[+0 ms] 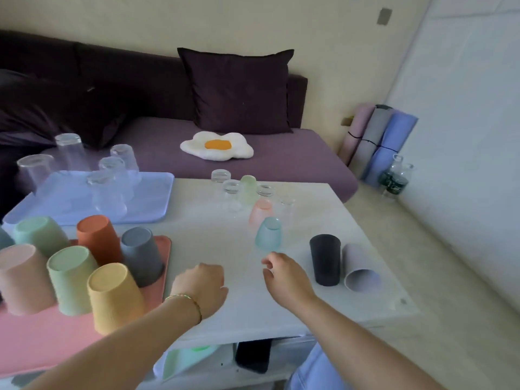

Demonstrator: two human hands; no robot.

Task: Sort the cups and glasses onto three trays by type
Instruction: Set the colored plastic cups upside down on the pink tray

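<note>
We hold both hands over the near part of the white table (213, 240). The left hand (202, 285) is curled into a fist and grips nothing. The right hand (284, 273), fingers loosely bent, holds nothing, just short of the frosted teal cup (268, 233). At near left, the pink tray (42, 342) carries upturned opaque cups (115, 296). At right, the black cup (325, 258) stands beside the lilac cup (360, 268), which lies on its side. Farther off stand small clear glasses (221, 175). At far left, the blue tray (157, 198) carries tall clear glasses (107, 192).
</note>
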